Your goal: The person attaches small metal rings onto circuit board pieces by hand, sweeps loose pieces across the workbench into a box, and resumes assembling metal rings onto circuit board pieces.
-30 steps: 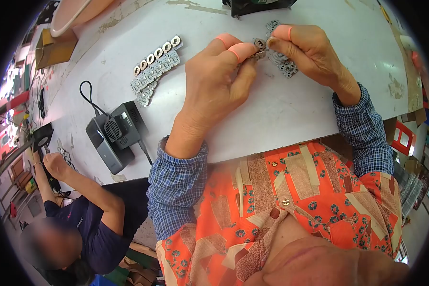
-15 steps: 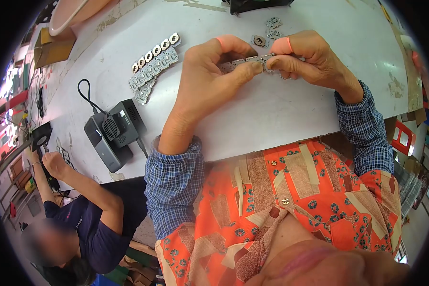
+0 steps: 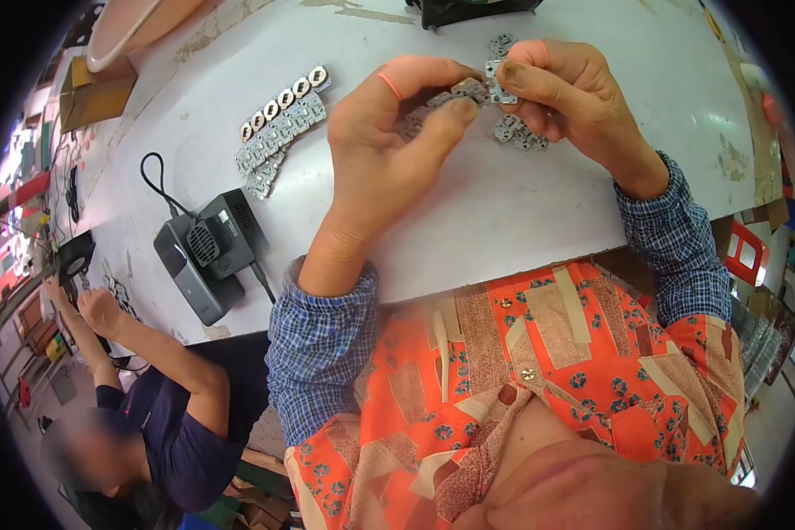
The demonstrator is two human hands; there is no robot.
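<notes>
Above the white table, my left hand [image 3: 384,132] is closed around a short strip of small circuit boards [image 3: 469,90], its thumb pressing from below. Between the thumb and fingers of my right hand [image 3: 579,97] is a small grey circuit board [image 3: 500,85], turned upright at the strip's end. Whether the two pieces still join I cannot tell. Several loose small boards [image 3: 521,134] lie just under my right hand, and another round-looking board [image 3: 503,43] lies beyond it. Both index fingers wear orange finger covers.
Joined circuit boards [image 3: 283,137] with a row of round silver parts [image 3: 274,109] lie at left. Nearer stands a dark grey device with a cable [image 3: 205,252]. A black object [image 3: 473,11] sits at the far edge. Another person [image 3: 172,389] works at lower left.
My hands have lifted slightly away from me. The board in my right hand has turned from in line with the strip to upright, uncovering loose boards below.
</notes>
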